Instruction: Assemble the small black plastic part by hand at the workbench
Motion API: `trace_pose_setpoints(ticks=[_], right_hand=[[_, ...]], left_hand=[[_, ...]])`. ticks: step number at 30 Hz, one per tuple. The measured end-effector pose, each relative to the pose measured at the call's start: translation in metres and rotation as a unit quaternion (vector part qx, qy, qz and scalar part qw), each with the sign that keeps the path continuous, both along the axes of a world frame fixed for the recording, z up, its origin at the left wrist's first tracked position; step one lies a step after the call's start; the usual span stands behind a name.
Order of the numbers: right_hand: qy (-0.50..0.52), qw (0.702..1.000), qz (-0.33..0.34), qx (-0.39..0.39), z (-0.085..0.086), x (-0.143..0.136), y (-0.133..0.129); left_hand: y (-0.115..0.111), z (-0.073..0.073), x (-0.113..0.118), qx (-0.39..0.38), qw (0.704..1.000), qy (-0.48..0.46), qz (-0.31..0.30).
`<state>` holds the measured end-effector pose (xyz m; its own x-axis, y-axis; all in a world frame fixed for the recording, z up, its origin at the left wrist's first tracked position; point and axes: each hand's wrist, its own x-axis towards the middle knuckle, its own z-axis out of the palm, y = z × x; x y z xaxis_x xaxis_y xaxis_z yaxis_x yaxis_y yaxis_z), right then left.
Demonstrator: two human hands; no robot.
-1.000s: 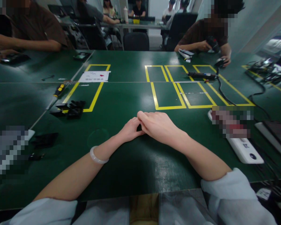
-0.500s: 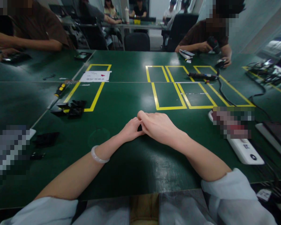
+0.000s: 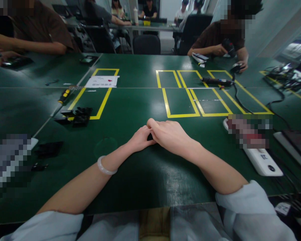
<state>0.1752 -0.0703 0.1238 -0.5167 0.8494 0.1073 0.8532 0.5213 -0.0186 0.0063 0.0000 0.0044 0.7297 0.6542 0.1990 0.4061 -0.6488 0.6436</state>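
My left hand (image 3: 139,139) and my right hand (image 3: 174,134) rest together on the green table (image 3: 150,180), meeting near the middle. The fingers of my right hand are closed over those of my left, partly hiding them. Both hands are folded, and no object shows in either one. A pale bracelet (image 3: 106,166) circles my left wrist. Nearest on the left lie black plastic parts (image 3: 82,117). A white power bank-like device (image 3: 267,164) lies to the right, its upper part blurred out.
Yellow tape rectangles (image 3: 183,116) mark the table. A yellow-black screwdriver (image 3: 64,96) and a paper label (image 3: 102,81) lie left. A black corded tool (image 3: 217,81) lies right, near tangled cables (image 3: 288,75). Across the table, a person (image 3: 217,36) holds a dark power tool.
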Motion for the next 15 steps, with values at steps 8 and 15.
trace_pose_setpoints(ticks=[8, 15], right_hand=[[-0.013, 1.0, -0.004, 0.0, 0.0018, -0.0012, -0.0011], [0.0, 1.0, -0.005, -0.009, 0.0015, -0.001, -0.0011]], left_hand=[[-0.0009, -0.0007, 0.001, -0.02, 1.0, -0.009, 0.008], [-0.0004, -0.0018, 0.0006, -0.001, 1.0, -0.009, 0.004]])
